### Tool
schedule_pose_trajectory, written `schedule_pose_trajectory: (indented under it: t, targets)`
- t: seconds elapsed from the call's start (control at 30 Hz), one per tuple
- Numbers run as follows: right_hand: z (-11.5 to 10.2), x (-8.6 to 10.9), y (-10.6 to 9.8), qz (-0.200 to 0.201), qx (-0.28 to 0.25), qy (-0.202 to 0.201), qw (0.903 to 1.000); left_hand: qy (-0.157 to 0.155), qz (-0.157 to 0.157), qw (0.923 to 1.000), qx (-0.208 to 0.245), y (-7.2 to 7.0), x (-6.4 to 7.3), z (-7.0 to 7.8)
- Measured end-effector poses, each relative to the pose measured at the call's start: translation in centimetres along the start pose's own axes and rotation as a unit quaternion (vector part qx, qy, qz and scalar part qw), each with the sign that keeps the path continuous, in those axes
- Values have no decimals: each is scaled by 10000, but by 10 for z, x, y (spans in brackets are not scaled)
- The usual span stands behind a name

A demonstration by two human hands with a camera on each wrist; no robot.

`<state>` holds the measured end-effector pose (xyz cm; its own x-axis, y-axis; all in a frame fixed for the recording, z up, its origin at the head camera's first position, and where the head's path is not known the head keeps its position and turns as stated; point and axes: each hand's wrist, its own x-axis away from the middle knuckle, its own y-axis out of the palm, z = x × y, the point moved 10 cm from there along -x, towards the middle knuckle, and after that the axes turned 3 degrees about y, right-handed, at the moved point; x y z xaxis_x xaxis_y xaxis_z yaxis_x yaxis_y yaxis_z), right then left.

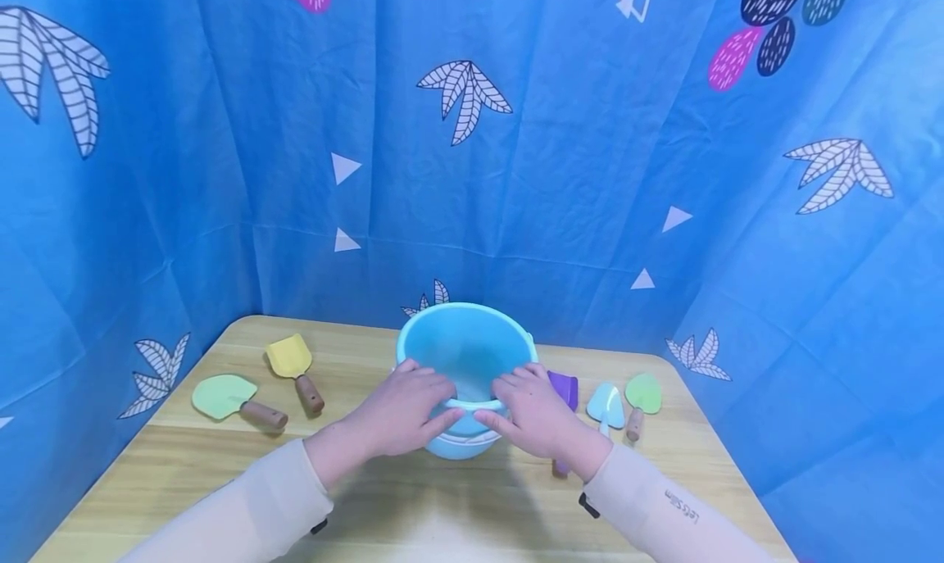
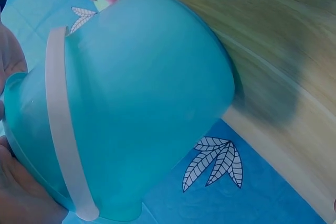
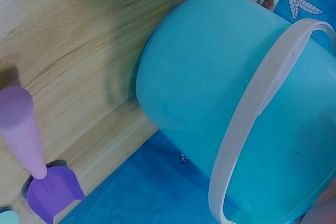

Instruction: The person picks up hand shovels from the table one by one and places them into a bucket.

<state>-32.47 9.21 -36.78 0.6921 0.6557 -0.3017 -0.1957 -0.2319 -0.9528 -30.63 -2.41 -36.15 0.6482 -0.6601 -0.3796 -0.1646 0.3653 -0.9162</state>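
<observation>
A light blue bucket stands at the middle of the wooden table, its mouth facing up and toward the head camera. My left hand grips the near rim on the left, fingers over the edge and thumb outside. On the right of the same rim, my right hand holds on in the same way. The white carrying handle hangs down against the bucket's near side. Just beyond the right hand lies a purple toy shovel, partly covered by that hand and wrist.
Left on the wooden table lie a yellow shovel and a pale green shovel with brown-ended handles. At right are a light blue shovel and a small green one. A patterned blue curtain hangs behind and along both sides.
</observation>
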Motion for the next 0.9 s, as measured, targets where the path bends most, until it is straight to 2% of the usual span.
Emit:
schedule_pose_trajectory:
  t: [0.43, 0.6, 0.9]
  targets:
    - [1, 0, 2, -67, -25, -35, 10000, 26, -47, 9997, 236, -1, -1, -3]
    - [1, -1, 2, -77, -20, -42, 10000, 17, 123, 9995, 280, -7, 0, -8]
    - [1, -2, 1, -90, -78, -36, 9999, -175, 481, 9978, 421, -27, 2, -22]
